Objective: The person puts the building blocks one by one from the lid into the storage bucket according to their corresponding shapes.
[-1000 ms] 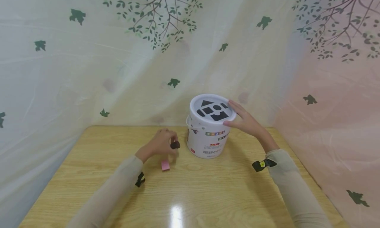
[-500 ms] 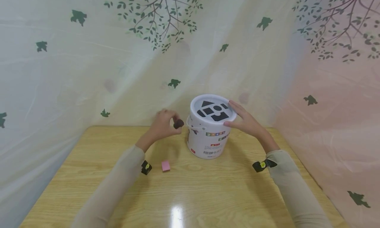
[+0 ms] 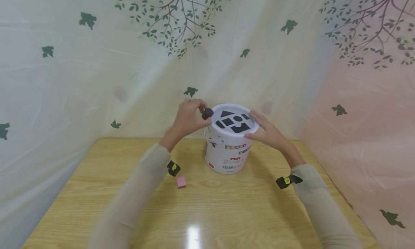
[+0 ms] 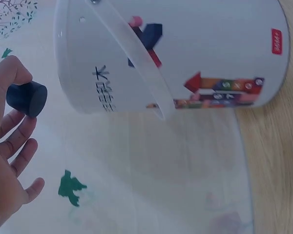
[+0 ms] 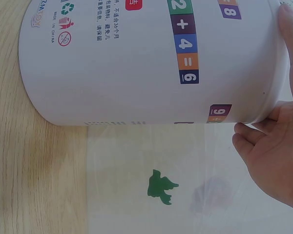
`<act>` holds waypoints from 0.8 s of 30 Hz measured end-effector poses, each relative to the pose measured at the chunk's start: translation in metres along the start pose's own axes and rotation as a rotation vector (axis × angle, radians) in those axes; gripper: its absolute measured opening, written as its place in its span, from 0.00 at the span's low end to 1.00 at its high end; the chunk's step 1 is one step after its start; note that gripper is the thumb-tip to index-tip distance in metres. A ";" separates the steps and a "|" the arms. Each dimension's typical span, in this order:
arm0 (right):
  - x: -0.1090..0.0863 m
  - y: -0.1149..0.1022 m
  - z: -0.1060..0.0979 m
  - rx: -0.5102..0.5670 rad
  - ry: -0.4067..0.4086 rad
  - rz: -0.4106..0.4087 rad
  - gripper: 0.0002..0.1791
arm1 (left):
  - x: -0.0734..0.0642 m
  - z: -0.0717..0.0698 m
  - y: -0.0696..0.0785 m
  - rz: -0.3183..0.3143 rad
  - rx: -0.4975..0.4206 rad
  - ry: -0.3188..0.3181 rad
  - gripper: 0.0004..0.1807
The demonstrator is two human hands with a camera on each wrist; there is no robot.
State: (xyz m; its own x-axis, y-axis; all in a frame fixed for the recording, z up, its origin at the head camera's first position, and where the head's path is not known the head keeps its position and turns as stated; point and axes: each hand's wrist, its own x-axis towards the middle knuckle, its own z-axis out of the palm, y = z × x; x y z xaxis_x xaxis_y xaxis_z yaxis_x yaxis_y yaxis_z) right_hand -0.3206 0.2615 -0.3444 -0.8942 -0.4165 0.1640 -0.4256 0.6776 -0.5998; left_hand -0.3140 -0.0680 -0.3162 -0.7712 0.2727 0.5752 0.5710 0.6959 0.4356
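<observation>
My left hand [image 3: 192, 116] pinches a dark cylindrical block [image 4: 27, 99] between thumb and fingers, level with the top of a white toy bucket [image 3: 228, 155]. In the head view the block overlaps the left edge of the bucket's lid [image 3: 231, 107], which has several dark cut-out shapes, among them a triangle, a square and a circle. My right hand [image 3: 267, 133] grips the lid's right rim, thumb at the front and fingers behind. In the right wrist view its fingertips [image 5: 240, 127] curl at the bucket's edge. The bucket stands upright, its white handle [image 4: 136, 58] hanging down the left side.
A small pink block [image 3: 181, 182] lies on the wooden table [image 3: 233, 213], in front of the bucket and to its left. Behind the table hangs a pale curtain [image 3: 155, 76] printed with leaves and birds. Dark cameras are strapped to both wrists.
My left hand has lifted the dark block from low above the table, up and to the right, to the lid's edge. The right hand, bucket and pink block stay in place.
</observation>
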 end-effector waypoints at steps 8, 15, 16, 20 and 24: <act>-0.001 -0.002 -0.001 0.008 -0.002 -0.009 0.55 | 0.020 0.013 0.026 -0.002 -0.017 -0.025 0.19; -0.001 -0.002 0.000 0.010 -0.001 -0.007 0.55 | 0.032 0.028 0.043 -0.003 -0.002 -0.055 0.20; -0.001 -0.002 0.000 0.012 0.000 -0.006 0.55 | 0.034 0.030 0.044 0.000 0.013 -0.057 0.21; -0.001 -0.002 0.000 0.015 0.002 -0.007 0.55 | 0.040 0.040 0.047 0.020 0.073 -0.059 0.21; 0.000 0.000 0.000 0.004 -0.003 -0.011 0.55 | 0.044 0.049 0.047 0.030 0.125 -0.070 0.22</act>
State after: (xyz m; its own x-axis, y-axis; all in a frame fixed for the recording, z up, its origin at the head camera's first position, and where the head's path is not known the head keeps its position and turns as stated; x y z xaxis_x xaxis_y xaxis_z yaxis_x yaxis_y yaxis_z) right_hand -0.3211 0.2616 -0.3440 -0.8891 -0.4258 0.1678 -0.4345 0.6703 -0.6016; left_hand -0.3346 0.0089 -0.3046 -0.7746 0.3372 0.5351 0.5580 0.7627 0.3272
